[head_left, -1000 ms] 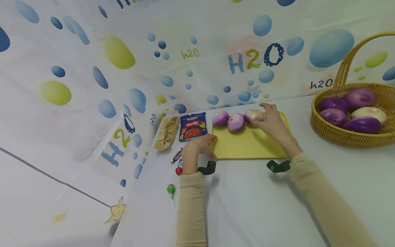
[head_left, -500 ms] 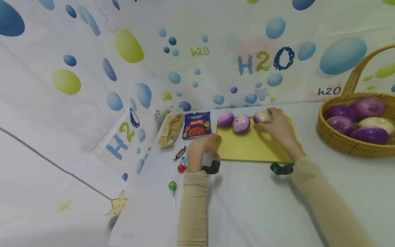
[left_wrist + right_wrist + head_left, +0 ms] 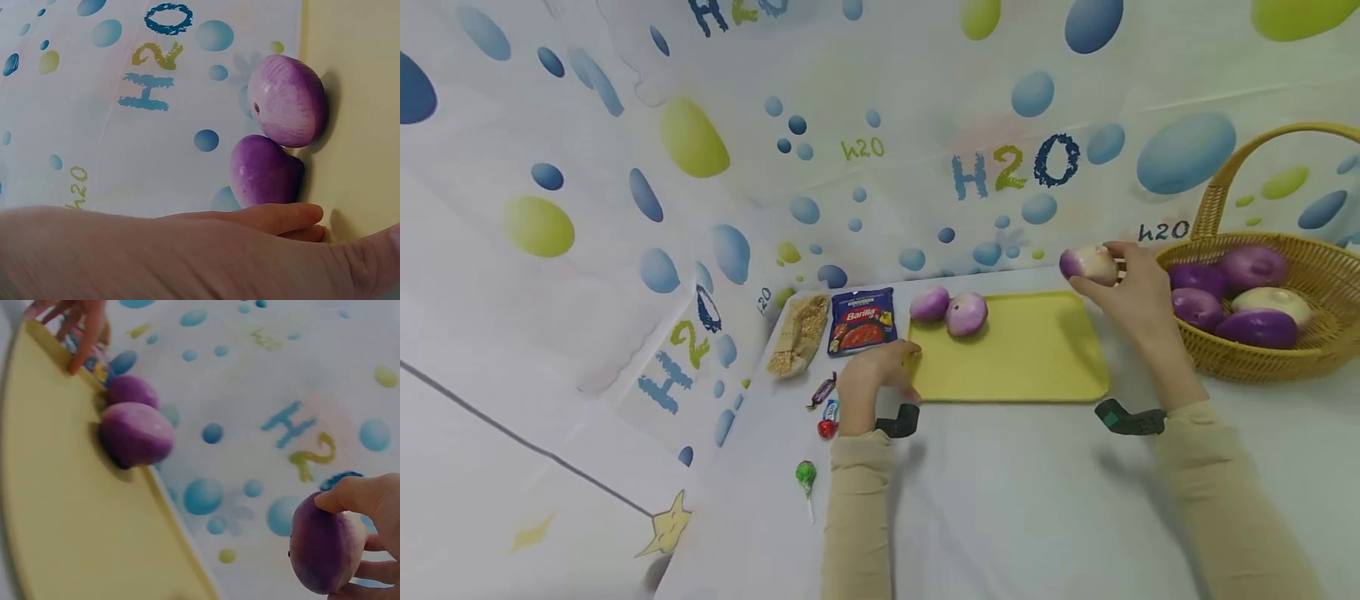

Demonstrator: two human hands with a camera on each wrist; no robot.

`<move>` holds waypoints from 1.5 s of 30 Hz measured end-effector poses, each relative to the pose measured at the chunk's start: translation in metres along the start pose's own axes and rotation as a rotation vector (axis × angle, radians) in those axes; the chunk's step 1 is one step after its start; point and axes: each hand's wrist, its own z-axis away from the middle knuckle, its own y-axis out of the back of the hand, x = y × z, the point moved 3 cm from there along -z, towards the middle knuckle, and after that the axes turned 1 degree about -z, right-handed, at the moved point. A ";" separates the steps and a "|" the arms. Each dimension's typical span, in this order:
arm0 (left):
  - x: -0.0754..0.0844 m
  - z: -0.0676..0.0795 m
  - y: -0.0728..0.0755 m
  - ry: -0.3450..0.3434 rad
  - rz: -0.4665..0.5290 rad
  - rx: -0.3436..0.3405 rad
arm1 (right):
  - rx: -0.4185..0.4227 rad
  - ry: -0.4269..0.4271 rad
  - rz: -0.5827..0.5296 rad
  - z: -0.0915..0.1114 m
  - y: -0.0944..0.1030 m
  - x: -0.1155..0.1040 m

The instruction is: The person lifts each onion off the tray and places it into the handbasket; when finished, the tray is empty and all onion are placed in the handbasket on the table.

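Note:
My right hand pinches a purple-and-white turnip between thumb and fingers, raised beyond the right end of the yellow tray. In the right wrist view its purple end faces the camera. Two more turnips lie side by side at the tray's back left corner. At the tray's left edge rests my left hand, thumb and fingers spread apart. The left wrist view shows its straight fingers close to the nearer turnip.
A wicker basket with a tall handle holds several turnips at the right. Left of the tray lie a Barilla pouch, a bag of grains, wrapped candies and a green lollipop. A printed sheet hangs behind the table.
My right hand has picked the third turnip up off the tray and carried it right, toward the basket. The left hand stays at the tray's edge.

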 end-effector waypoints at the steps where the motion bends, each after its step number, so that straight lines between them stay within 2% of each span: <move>1: -0.001 0.001 0.000 -0.003 0.006 -0.002 | 0.025 -0.008 0.001 0.000 0.007 0.001; 8: -0.005 0.003 0.003 -0.010 0.015 0.000 | 0.203 -0.120 -0.015 -0.008 0.062 0.015; 15: 0.000 -0.002 -0.003 -0.047 0.009 -0.024 | 0.344 -0.301 -0.082 0.001 0.109 0.051; 20: -0.001 -0.004 -0.002 -0.032 -0.004 -0.028 | 0.469 -0.395 -0.051 0.008 0.125 0.067; 23: 0.000 -0.004 -0.002 -0.027 -0.011 -0.024 | 0.515 -0.387 0.006 0.010 0.129 0.068; 28: 0.000 -0.004 -0.002 -0.021 0.005 -0.026 | 0.503 -0.274 0.022 0.005 0.119 0.059; 35: -0.006 0.000 -0.002 -0.014 0.028 -0.020 | 0.341 -0.187 -0.004 -0.007 0.085 0.035; 40: -0.009 0.000 -0.001 -0.018 0.025 -0.014 | 0.256 -0.011 0.008 -0.010 0.050 0.015; 43: -0.006 0.000 -0.002 -0.013 0.022 -0.009 | 0.149 0.056 0.011 -0.006 0.024 0.005; 45: -0.003 -0.002 -0.004 -0.009 0.024 -0.012 | 0.047 0.084 0.012 -0.001 0.005 0.000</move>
